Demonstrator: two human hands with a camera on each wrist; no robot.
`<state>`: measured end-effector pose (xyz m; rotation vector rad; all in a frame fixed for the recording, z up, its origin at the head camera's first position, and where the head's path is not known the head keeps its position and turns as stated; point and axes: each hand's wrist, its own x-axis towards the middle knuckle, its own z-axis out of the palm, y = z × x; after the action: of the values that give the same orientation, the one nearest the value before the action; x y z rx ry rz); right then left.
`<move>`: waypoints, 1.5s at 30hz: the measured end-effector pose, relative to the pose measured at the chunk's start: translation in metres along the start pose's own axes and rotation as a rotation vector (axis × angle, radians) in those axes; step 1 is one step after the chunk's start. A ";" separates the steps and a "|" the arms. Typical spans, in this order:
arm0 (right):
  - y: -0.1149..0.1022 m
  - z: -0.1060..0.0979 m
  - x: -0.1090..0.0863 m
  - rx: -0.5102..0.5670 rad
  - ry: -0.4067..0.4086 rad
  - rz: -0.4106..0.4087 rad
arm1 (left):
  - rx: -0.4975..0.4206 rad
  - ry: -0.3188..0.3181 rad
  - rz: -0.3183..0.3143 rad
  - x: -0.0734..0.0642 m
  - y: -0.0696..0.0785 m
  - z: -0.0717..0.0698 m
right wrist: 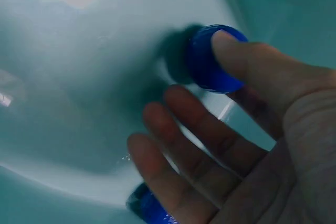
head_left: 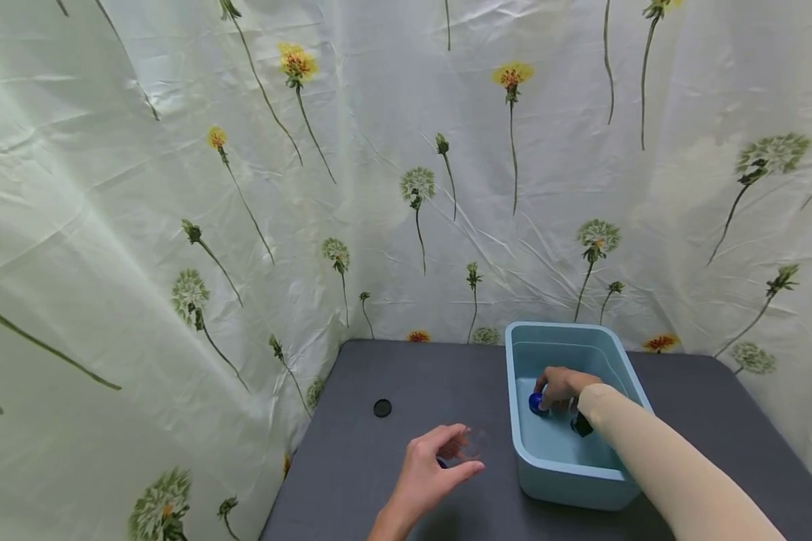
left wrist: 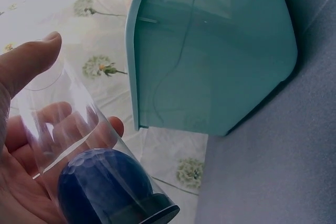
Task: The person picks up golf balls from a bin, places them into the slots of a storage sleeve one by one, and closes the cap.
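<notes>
My left hand (head_left: 428, 464) holds a clear plastic tube (left wrist: 79, 100), its thumb on one side and fingers on the other. A dark blue dimpled ball (left wrist: 105, 184) sits inside the tube near its black end cap (left wrist: 157, 212). My right hand (head_left: 562, 383) reaches down into the light blue tub (head_left: 528, 453). Between thumb and index finger it pinches a blue ball (right wrist: 212, 61), close over the tub floor; its other fingers are spread. Another shiny blue object (right wrist: 155, 208) shows partly behind those fingers in the right wrist view.
A round black cap (head_left: 382, 408) lies on the dark grey table (head_left: 352, 458), left of the tub. A white curtain (head_left: 379, 113) with printed dandelions hangs behind the table and along its left side.
</notes>
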<state>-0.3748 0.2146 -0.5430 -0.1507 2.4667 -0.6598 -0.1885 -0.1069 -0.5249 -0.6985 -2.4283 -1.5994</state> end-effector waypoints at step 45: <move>-0.056 -0.021 -0.099 -0.230 0.006 -0.442 | -0.052 -0.042 -0.037 -0.001 0.003 0.007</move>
<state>-0.3068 0.1987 -0.4511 -0.8008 2.5274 -0.5479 -0.1848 -0.1000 -0.5257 -0.7063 -2.4505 -1.6845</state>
